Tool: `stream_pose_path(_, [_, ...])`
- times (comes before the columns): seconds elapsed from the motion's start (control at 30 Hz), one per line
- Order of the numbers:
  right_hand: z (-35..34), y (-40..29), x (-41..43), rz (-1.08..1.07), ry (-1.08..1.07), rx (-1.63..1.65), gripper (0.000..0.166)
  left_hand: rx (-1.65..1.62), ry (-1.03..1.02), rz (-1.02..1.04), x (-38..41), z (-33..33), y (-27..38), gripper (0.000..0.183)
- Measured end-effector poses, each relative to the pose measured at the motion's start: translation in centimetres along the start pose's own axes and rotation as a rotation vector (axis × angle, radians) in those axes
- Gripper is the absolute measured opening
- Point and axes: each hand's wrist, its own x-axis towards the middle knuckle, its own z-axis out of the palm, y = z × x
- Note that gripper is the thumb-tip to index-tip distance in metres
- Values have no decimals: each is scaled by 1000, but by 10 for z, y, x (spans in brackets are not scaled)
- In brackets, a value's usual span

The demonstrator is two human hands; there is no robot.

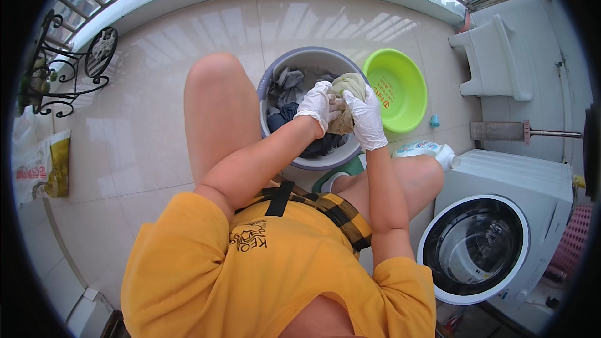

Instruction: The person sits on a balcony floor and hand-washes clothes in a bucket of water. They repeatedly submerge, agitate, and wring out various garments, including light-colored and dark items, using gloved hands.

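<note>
In white disposable gloves, my left hand (315,107) and my right hand (365,113) grip a bunched khaki cloth (346,85) between them. The cloth is held above the right part of a grey plastic basin (307,51) with a blue-purple rim. Inside the basin lie dark, grey and navy garments (287,88), partly hidden by my hands and left forearm. What kind of garment the khaki cloth is, I cannot tell.
A lime-green basin (406,84) stands right of the grey one. Near it are a small blue cap (435,121) and a white detergent bottle (429,151). A front-loading washing machine (469,173), a white plastic stool (497,61) and a black metal plant stand (70,72) stand around.
</note>
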Motion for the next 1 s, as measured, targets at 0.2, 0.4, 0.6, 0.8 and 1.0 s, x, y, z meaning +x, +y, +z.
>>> stream_pose_path(0.2, [18, -58, -44, -146, -16, -92, 40, -123, -301, -86, 14, 11, 18, 48])
stream_pose_path(0.4, [12, -62, -43, -410, -77, -462, 32, -312, -374, -155, -5, 30, 23, 27])
stream_pose_path(0.6, [8, -11, 9, -130, 152, -438, 21, -235, -292, 66, 26, -4, -28, 26])
stream_pose_path(0.8, [27, -10, 1, -359, 68, -506, 19, -386, -307, -53, 30, -13, -4, 23])
stream_pose_path(1.0, [29, -1, 8, -328, 143, -668, 30, -290, -229, -14, 25, -5, -4, 21])
